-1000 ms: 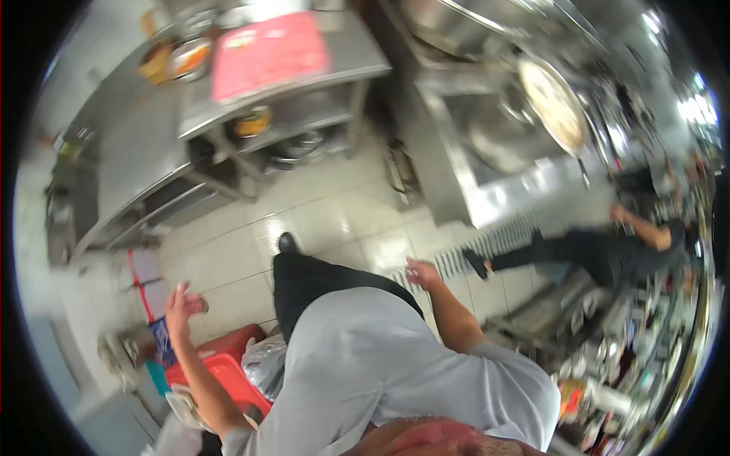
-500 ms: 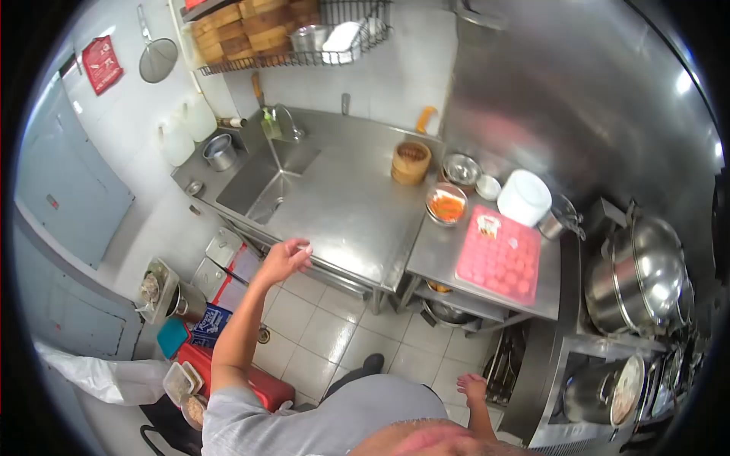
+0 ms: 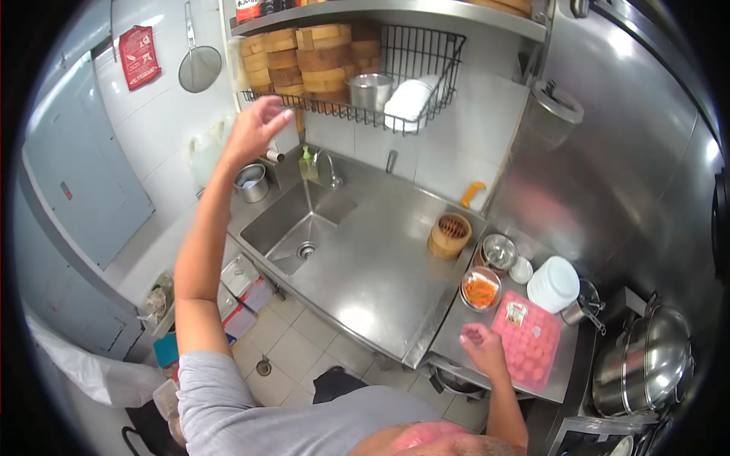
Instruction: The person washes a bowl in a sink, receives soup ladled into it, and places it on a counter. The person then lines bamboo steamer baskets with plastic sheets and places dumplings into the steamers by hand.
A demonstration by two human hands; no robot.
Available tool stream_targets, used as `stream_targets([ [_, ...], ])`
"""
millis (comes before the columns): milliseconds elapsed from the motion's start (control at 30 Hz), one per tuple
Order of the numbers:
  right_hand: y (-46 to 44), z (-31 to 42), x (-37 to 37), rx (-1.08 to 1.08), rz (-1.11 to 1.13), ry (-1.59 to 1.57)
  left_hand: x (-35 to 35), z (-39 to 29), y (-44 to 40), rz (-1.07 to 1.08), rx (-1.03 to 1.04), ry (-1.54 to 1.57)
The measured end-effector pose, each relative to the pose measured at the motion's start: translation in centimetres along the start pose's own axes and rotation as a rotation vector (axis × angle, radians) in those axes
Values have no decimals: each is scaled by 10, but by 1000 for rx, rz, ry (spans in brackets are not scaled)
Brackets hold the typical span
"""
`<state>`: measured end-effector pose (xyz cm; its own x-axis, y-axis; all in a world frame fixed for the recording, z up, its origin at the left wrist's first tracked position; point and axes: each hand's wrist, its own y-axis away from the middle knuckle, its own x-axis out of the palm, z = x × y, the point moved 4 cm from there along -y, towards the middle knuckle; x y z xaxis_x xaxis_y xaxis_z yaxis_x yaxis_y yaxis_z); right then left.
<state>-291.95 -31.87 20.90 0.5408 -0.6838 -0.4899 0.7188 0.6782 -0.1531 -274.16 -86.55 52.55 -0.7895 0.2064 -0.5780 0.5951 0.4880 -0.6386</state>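
My left hand [image 3: 258, 131] is raised in front of the wire basket [image 3: 350, 112], its fingers apart and nothing visible in them. Beyond it, stacked bamboo steamers [image 3: 323, 64] fill the basket's left part, beside a metal pot [image 3: 370, 92] and a white bundle [image 3: 409, 102]. My right hand [image 3: 484, 349] hovers at the left edge of the pink lidded tray [image 3: 525, 346] of round pieces. Its fingers are spread and hold nothing. A bowl of shredded orange food [image 3: 480, 290] sits just behind that hand.
A steel sink [image 3: 285, 254] with a faucet [image 3: 330, 167] lies below the basket. One bamboo steamer [image 3: 449, 235] stands on the counter's right side. White stacked containers [image 3: 553, 283] and a large steel pot [image 3: 646, 365] are at the right. A steel shelf [image 3: 395, 14] hangs overhead.
I have stepped toward the sink counter and the view has tilted up. My left hand has risen from the counter's front edge to the basket; my right hand has come up beside the pink tray.
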Motion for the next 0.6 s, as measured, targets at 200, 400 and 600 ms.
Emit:
stream_targets([
  [200, -158, 189, 42, -360, -72, 242, -47, 52, -138, -160, 184, -256],
  [400, -322, 376, 104, -716, -263, 312, -70, 135, -239, -223, 284, -441],
  [600, -463, 509, 159, -1195, -568, 631, -48, 191, -317, -142, 431, -444],
])
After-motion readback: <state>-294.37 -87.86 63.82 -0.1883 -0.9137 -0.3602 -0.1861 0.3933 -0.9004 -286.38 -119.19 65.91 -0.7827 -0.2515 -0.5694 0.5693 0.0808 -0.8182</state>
